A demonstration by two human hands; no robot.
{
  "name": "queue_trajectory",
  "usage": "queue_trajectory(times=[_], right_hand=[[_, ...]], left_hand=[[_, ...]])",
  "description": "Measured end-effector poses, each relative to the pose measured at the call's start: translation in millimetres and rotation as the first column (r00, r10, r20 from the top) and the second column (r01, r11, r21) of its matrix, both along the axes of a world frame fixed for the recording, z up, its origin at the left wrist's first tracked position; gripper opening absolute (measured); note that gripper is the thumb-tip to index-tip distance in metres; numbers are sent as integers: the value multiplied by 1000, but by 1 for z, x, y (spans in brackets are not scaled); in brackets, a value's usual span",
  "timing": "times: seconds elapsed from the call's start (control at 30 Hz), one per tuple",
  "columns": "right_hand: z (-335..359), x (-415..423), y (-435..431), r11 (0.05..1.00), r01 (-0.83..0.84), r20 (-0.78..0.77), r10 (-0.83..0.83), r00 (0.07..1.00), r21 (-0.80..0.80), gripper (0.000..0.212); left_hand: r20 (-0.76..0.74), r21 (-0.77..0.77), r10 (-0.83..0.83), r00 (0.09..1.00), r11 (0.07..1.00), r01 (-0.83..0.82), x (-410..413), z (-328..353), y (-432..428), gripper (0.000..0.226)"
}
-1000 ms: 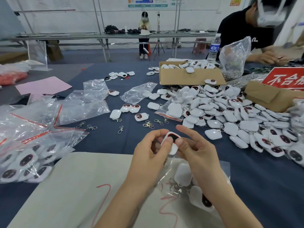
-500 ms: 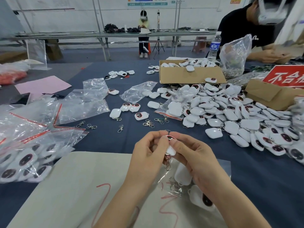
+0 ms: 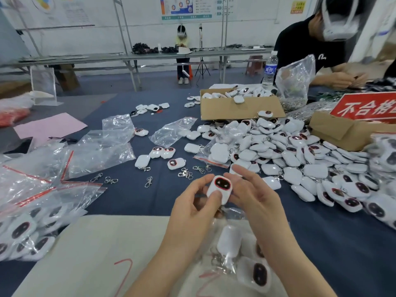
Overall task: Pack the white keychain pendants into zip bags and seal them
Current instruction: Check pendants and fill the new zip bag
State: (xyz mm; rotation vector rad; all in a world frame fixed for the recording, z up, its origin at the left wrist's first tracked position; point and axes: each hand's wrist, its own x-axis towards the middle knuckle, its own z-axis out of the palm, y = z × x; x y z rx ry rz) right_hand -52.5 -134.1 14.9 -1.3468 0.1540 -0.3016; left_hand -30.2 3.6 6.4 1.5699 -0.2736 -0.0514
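Your left hand (image 3: pixel 192 203) pinches a pendant (image 3: pixel 220 188), right hand (image 3: pixel 258 200) flat, apparently steadying it; some filled bags (image 3: pixel 25 229), a big heap (image 3: pixel 300 157) unpacked.

A cardboard box (image 3: pixel 240 108) sits at one o'clock, a water bottle (image 3: pixel 270 69) just behind it. At two o'clock a red sign (image 3: pixel 364 108) shows above a second box (image 3: pixel 334 131). Pink paper (image 3: pixel 51 127) lies at ten o'clock; a cream sheet (image 3: pixel 90 249), perhaps cloth, at seven.

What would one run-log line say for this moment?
left hand: pinches pendant | right hand: touches pendant, fingers straight | zip bag: below hands, holds packed pendants
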Motion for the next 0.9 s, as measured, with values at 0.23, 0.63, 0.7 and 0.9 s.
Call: queue_trajectory(times=[0.23,0.63,0.7,0.9], right_hand=[[14,41,-53,955,262,-6,-265,964,-137,18],[-34,54,-86,152,-207,-247,-324,913,-966,54],[-33,52,-84,125,-163,-196,-329,924,-979,46],[-29,45,-82,109,-98,-130,-335,933,-989,44]], left_hand=[[-84,-182,41,996,982,-56,150,127,-70,40],[-129,-102,144,981,982,-158,113,36,-36,19],[-107,-95,161,981,981,-171,100,19,-21,22],[-156,-123,219,963,963,-239,74,-23,6,25]])
